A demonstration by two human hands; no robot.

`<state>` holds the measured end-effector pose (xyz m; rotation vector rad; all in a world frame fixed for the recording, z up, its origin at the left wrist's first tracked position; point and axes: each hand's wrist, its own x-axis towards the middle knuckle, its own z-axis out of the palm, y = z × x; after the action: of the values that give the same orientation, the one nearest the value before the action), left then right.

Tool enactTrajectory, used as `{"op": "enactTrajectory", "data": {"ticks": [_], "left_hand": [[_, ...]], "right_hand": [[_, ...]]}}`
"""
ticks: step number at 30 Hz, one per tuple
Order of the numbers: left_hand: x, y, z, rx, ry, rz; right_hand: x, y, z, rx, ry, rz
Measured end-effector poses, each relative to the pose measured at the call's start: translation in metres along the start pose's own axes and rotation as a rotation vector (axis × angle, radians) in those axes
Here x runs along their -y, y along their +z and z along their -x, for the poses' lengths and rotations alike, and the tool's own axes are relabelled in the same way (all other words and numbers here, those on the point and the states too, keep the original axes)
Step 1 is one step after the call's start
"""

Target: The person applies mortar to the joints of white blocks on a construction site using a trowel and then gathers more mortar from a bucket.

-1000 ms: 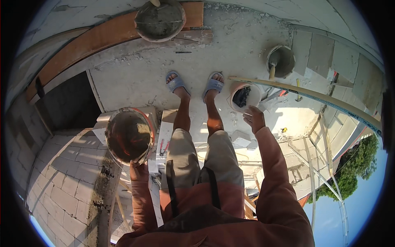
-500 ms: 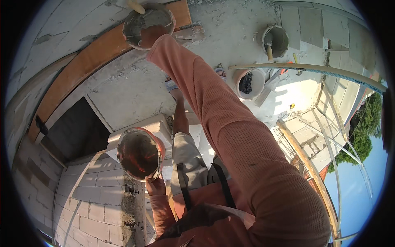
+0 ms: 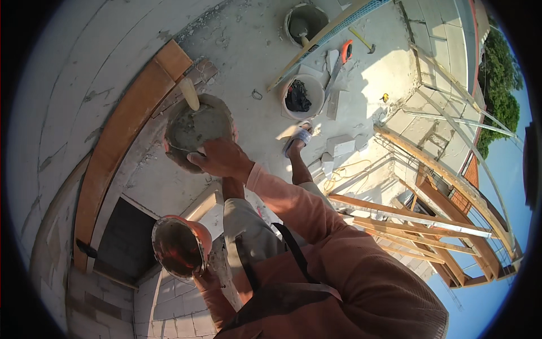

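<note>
My right hand [image 3: 227,159] is closed at the near rim of a round bucket of wet grey mortar [image 3: 197,127], its thumb showing on the rim. Whether the fingers grip the rim or the thin wire handle I cannot tell. A pale wooden tool handle [image 3: 189,94] sticks up over that bucket's far rim; the rest of the tool is hidden. Lower left, my left hand [image 3: 208,279] grips the side of a smaller orange bucket [image 3: 204,233]. Its inside is coated with grey mortar and looks nearly emptied.
A long orange-brown board [image 3: 121,127] lies along the block wall at left, beside a dark opening [image 3: 124,240]. Farther off are a grey bucket [image 3: 323,24], a white bucket [image 3: 319,90] with a black bag, a handsaw [image 3: 346,52] and a hammer [image 3: 364,40]. Wooden framing [image 3: 418,226] stands right.
My right arm has drawn in from full reach, bringing the mortar bucket nearer to me. My left hand keeps its hold on the orange bucket. The view has turned.
</note>
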<state>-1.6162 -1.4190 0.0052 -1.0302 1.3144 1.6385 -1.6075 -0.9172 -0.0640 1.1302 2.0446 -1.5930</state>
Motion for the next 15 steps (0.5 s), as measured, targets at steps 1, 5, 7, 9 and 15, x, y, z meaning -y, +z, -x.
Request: {"op": "enactTrajectory", "data": {"ticks": [1, 5, 7, 9, 15], "left_hand": [[-0.001, 0.008, -0.001, -0.01, 0.016, -0.07], [0.0, 0.036, 0.004, -0.322, 0.019, -0.23], [0.009, 0.043, 0.008, -0.361, 0.047, -0.26], [-0.002, 0.009, 0.011, -0.31, 0.04, -0.387], [0.012, 0.028, 0.066, -0.157, 0.501, -1.36]], "right_hand": [[-0.022, -0.001, 0.029, -0.059, 0.015, -0.017], [-0.084, -0.039, 0.153, -0.126, 0.131, -0.194], [-0.126, -0.065, 0.211, -0.208, 0.156, -0.276], [-0.188, -0.073, 0.253, -0.678, -0.067, 0.176], [-0.315, -0.187, 0.373, -0.624, 0.529, -0.855]]}}
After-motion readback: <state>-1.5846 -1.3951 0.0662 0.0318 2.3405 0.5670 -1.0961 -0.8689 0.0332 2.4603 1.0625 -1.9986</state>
